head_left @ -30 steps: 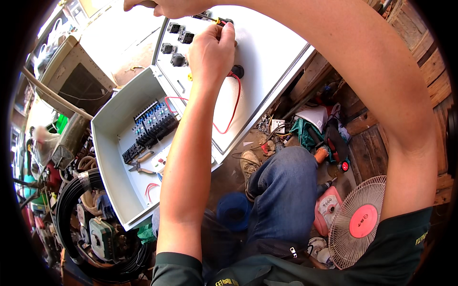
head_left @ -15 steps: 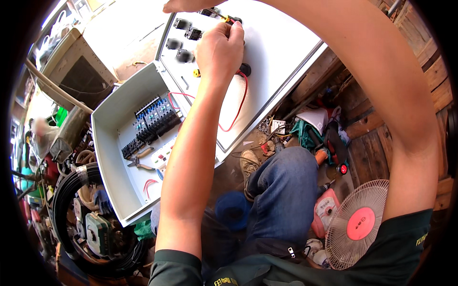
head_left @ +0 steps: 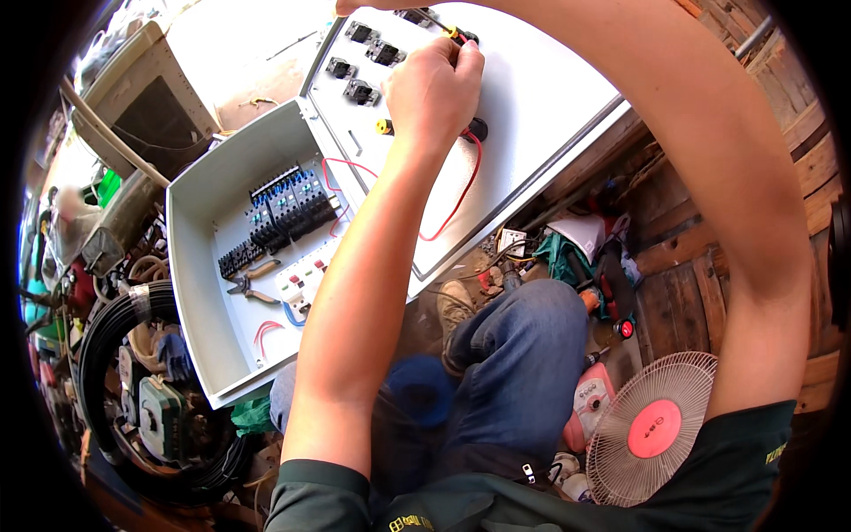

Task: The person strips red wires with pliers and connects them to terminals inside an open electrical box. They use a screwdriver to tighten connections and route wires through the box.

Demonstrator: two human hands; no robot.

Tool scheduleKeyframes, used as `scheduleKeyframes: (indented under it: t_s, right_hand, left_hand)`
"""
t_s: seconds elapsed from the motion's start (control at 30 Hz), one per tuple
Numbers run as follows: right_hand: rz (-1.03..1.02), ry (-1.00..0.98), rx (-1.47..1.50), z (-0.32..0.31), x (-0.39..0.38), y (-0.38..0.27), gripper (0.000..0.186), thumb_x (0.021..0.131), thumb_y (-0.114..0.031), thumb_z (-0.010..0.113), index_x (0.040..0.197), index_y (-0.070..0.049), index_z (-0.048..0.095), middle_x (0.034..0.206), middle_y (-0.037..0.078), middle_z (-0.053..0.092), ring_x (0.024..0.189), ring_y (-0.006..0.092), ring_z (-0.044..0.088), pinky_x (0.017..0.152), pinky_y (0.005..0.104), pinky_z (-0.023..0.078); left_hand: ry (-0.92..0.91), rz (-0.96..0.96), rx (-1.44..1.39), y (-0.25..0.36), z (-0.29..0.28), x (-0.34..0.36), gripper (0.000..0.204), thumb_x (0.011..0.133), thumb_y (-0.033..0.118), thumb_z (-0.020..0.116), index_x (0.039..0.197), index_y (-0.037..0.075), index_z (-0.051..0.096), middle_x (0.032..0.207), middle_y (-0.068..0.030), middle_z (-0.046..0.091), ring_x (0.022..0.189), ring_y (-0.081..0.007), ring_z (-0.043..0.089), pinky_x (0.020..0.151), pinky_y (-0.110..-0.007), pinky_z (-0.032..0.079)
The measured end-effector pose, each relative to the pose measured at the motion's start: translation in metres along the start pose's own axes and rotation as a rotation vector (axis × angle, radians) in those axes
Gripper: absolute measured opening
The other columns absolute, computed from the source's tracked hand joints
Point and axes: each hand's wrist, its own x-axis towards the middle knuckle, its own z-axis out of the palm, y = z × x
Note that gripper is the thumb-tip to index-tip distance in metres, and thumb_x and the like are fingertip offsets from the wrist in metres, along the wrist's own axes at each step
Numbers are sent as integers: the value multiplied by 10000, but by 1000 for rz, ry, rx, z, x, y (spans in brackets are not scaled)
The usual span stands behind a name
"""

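My left hand (head_left: 434, 93) is closed over the grey-white cabinet door (head_left: 523, 106), its fingertips pinching a short red wire (head_left: 463, 38) at a black and yellow switch block (head_left: 456, 34). From the right, my right arm arcs over the top; only part of my right hand (head_left: 377, 3) shows at the upper edge. A thin screwdriver shaft (head_left: 434, 18) slants from beneath it to the switch block; its handle is out of view. Several black switch blocks (head_left: 361, 91) stand on the door. A longer red wire (head_left: 479, 173) loops from a black block (head_left: 479, 130) below my left hand.
The open cabinet box (head_left: 192, 266) holds black contactors (head_left: 292, 213), pliers (head_left: 255, 282), white breakers (head_left: 301, 282) and cut red wires (head_left: 266, 332). A black cable coil (head_left: 93, 372) lies left. At right are a pink fan (head_left: 654, 428), wooden boards (head_left: 683, 293) and tools by my knee.
The view has shifted, so the door and my hands appear further right and slightly lower. Both hands stay at the same switch block, with the screwdriver shaft still against it.
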Motion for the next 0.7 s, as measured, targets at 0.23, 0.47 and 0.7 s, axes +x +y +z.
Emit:
scheduleKeyframes:
  t_s: [0.23, 0.47, 0.7]
  right_hand:
    - [141, -178, -47, -13, -2, -13, 347, 770, 9, 649, 1115, 0, 685, 1032, 253, 698, 988, 377, 678, 835, 410, 560]
    - [78, -31, -151, -10, -14, -21, 329, 798, -28, 659, 1126, -15, 679, 1070, 236, 698, 1041, 381, 661, 913, 435, 527]
    - [176, -134, -168, -14, -9, -21, 342, 813, -93, 656, 1151, -41, 674, 1070, 230, 696, 1034, 374, 666, 902, 448, 529]
  left_hand:
    - [9, -29, 0, 1, -4, 0, 386, 903, 392, 603, 891, 28, 732, 675, -72, 690, 613, -177, 648, 656, -331, 511]
    - [9, -30, -7, 0, -5, 0, 367, 892, 366, 601, 875, 24, 732, 669, -88, 683, 606, -192, 645, 650, -334, 511]
    - [-34, -70, -14, 8, -9, -2, 376, 885, 366, 599, 885, 15, 735, 701, -110, 698, 637, -220, 667, 682, -353, 523]
